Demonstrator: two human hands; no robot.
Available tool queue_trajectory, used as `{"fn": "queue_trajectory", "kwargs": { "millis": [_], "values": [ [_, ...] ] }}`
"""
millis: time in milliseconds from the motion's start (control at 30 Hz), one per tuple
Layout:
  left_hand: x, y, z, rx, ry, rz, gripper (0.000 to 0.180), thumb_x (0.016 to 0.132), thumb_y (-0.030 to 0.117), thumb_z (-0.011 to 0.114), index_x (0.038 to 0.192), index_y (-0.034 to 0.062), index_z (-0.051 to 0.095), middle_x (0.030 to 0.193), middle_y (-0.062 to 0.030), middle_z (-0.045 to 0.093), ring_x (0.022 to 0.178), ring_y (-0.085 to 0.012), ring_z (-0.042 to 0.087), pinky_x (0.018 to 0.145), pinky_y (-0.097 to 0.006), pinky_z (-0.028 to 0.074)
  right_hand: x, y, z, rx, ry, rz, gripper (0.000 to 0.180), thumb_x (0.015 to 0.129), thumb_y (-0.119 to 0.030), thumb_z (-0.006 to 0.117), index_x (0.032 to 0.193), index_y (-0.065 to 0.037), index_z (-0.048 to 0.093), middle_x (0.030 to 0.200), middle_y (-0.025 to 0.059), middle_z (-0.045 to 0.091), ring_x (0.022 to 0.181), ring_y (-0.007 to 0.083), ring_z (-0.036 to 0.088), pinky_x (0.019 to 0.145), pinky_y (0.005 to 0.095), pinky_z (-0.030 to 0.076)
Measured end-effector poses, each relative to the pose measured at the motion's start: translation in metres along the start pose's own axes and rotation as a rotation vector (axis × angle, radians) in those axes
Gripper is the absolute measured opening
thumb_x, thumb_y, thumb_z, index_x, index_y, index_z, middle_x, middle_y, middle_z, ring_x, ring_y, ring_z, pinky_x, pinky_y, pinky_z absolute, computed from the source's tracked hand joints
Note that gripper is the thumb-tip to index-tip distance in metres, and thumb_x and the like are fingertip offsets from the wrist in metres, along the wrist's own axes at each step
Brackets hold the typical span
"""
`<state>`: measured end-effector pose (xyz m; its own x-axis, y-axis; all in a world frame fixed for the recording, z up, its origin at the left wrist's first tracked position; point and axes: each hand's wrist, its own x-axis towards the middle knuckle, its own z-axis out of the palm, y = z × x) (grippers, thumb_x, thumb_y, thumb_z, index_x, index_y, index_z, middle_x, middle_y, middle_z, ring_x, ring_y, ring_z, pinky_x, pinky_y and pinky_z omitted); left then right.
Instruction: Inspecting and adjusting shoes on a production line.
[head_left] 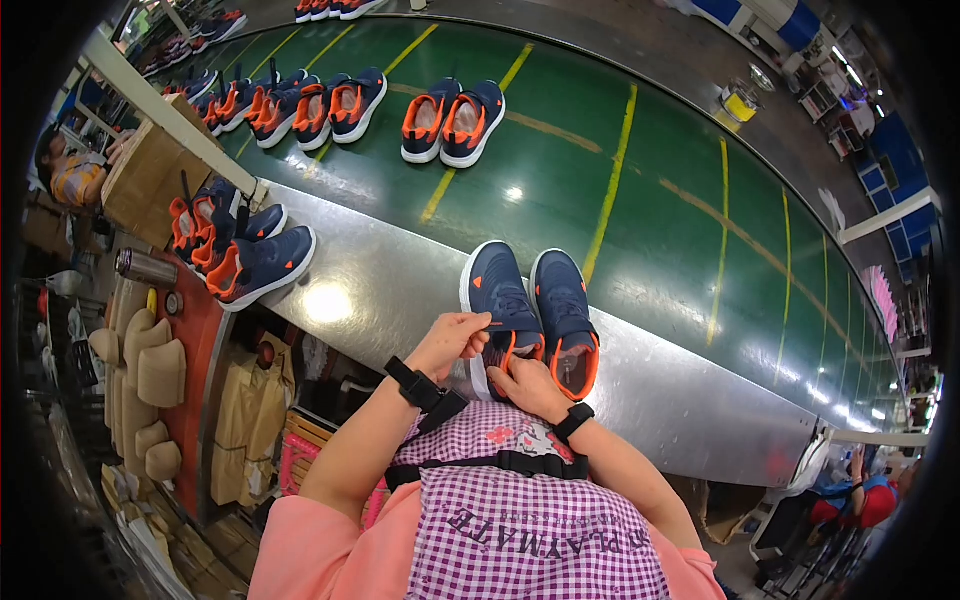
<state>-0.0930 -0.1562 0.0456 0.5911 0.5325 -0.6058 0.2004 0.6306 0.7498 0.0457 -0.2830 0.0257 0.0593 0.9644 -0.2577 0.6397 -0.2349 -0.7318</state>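
Note:
A pair of navy sneakers with orange lining lies on the steel edge of the belt in front of me. My left hand (455, 338) pinches the lace or tongue of the left sneaker (498, 300). My right hand (530, 385) rests on that sneaker's heel opening, fingers curled into it. The right sneaker (566, 318) sits beside it, touching it. Both wrists wear black bands.
A green conveyor belt (650, 200) with yellow lines carries more pairs (452, 120) farther off at the left. Several navy-orange sneakers (245, 262) are piled on the steel ledge at left. Beige shoe lasts (150, 370) lie on a red shelf below. Another person (70, 175) sits far left.

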Motion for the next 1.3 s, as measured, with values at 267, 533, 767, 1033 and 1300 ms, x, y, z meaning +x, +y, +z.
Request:
{"fn": "queue_trajectory", "kwargs": {
  "millis": [267,533,767,1033,1300],
  "values": [
    [0.002,-0.017,0.000,-0.066,0.008,-0.085,0.032,0.092,0.036,0.059,0.072,0.0103,0.060,0.059,0.0025,0.055,0.050,-0.0056,0.049,0.048,-0.019,0.038,0.001,0.002,-0.001,0.050,0.014,0.020,0.042,0.089,-0.034,0.057,0.078,0.007,0.058,0.069,0.0263,0.059,0.067,0.0409,0.061,0.062,0.0457,0.046],
    [-0.001,-0.026,0.002,0.016,-0.003,-0.117,0.036,0.091,0.039,0.058,0.069,0.0107,0.059,0.058,0.0029,0.053,0.048,-0.0052,0.045,0.047,-0.020,0.034,0.001,-0.001,-0.001,0.079,0.008,0.021,0.041,0.089,-0.034,0.057,0.079,0.006,0.059,0.070,0.0265,0.059,0.068,0.0417,0.061,0.062,0.0460,0.047],
    [-0.002,-0.030,0.007,0.059,-0.042,-0.106,0.039,0.092,0.041,0.056,0.068,0.0114,0.056,0.058,0.0045,0.049,0.050,-0.0048,0.041,0.047,-0.020,0.033,0.002,0.000,0.001,0.048,0.004,-0.010,0.039,0.090,-0.031,0.054,0.081,0.006,0.058,0.073,0.0264,0.060,0.070,0.0416,0.061,0.065,0.0469,0.047],
    [0.009,-0.044,-0.002,0.384,0.183,0.132,0.038,0.088,0.040,0.063,0.074,0.0044,0.060,0.062,-0.0017,0.053,0.055,-0.0098,0.048,0.051,-0.025,0.039,0.005,-0.007,0.003,-0.033,-0.025,-0.007,0.036,0.089,-0.030,0.052,0.083,0.005,0.059,0.073,0.0258,0.061,0.069,0.0417,0.061,0.067,0.0485,0.047],
    [0.012,-0.046,-0.013,0.343,0.258,0.073,0.043,0.081,0.043,0.070,0.078,0.0012,0.059,0.068,-0.0034,0.055,0.062,-0.0129,0.048,0.058,-0.028,0.042,0.014,-0.020,0.015,-0.165,-0.086,0.026,0.040,0.089,-0.032,0.050,0.081,0.005,0.060,0.072,0.0256,0.062,0.069,0.0406,0.063,0.069,0.0481,0.049]
  ]
}}
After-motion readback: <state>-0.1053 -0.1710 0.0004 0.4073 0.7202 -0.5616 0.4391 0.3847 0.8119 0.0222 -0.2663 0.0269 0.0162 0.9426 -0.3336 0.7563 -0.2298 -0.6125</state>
